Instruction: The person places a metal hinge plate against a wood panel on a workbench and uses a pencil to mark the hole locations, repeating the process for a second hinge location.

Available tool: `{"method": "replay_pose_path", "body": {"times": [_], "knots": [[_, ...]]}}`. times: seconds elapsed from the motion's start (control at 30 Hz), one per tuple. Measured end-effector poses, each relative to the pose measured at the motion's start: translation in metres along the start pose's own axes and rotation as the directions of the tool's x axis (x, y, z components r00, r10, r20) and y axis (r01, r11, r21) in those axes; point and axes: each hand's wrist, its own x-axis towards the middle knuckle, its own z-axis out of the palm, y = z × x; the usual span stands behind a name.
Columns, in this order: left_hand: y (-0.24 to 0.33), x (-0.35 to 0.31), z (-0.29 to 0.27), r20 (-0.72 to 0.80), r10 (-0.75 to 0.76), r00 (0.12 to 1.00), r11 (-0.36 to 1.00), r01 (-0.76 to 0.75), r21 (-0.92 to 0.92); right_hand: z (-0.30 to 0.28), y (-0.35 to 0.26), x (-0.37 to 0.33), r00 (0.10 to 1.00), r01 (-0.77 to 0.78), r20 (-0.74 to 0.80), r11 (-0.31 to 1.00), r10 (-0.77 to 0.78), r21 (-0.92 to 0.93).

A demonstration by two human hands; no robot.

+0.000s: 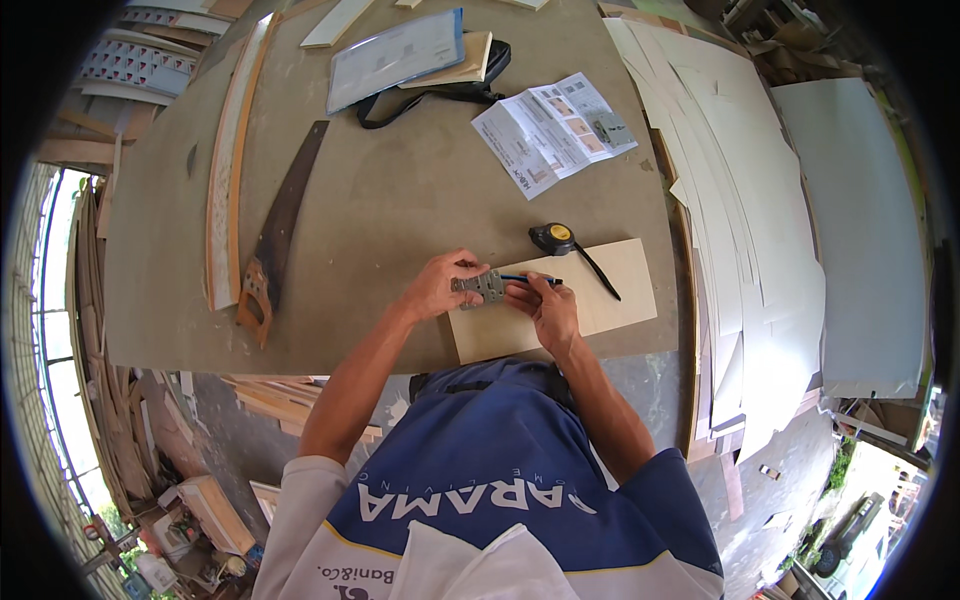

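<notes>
- The left hand (432, 287) pinches a metal plate (490, 287) between its fingers, over the board (622, 285); whether they touch, I cannot tell.
- The right hand's (552, 314) fingers pinch a pen (516, 278) near the plate.
- The plate appears not yet fastened; I can see no marking on the board.
- At its far edge is the tape measure (552, 238).
- Farther on the table (400, 200), a leaflet (555, 135) lies unfolded.

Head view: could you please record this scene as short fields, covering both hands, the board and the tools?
Left hand: holds a grey metal piece
Right hand: holds a slim, dark pen-like tool
Under the hands: pale board on the brown table
Tape measure: at the board's far edge, black strap over the board
Handsaw: left of the hands
Printed sheet: unfolded, beyond the tape measure
</notes>
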Motion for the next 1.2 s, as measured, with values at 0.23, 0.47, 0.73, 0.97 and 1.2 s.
{"method": "replay_pose_path", "body": {"times": [0.23, 0.47, 0.73, 0.97, 1.2], "knots": [[0.0007, 0.0012, -0.0021, 0.008, -0.006, 1.0, 1.0, 0.006, -0.004, 0.0014, -0.0013, 0.0041, 1.0, 0.009, 0.016, 1.0, -0.008, -0.002], [0.0036, 0.0016, -0.0031, 0.016, -0.012, 1.0, 1.0, 0.012, 0.01, -0.0021, -0.0041, 0.0037, 0.999, 0.021, 0.031, 0.995, -0.018, -0.095], [0.0011, 0.0007, -0.0027, 0.028, -0.02, 0.999, 1.0, 0.02, 0.005, -0.0039, -0.0036, 0.005, 0.999, 0.019, 0.028, 0.993, -0.015, -0.113], [0.0, 0.0011, -0.0019, 0.03, -0.01, 1.0, 1.0, 0.009, 0.021, 0.0024, -0.0036, 0.0042, 0.999, 0.043, 0.013, 0.996, -0.043, -0.075], [0.0027, 0.0005, -0.0037, 0.041, -0.028, 0.999, 0.999, 0.027, 0.028, 0.0004, -0.0089, 0.0057, 0.999, 0.007, -0.032, 0.992, -0.011, -0.124]]}}
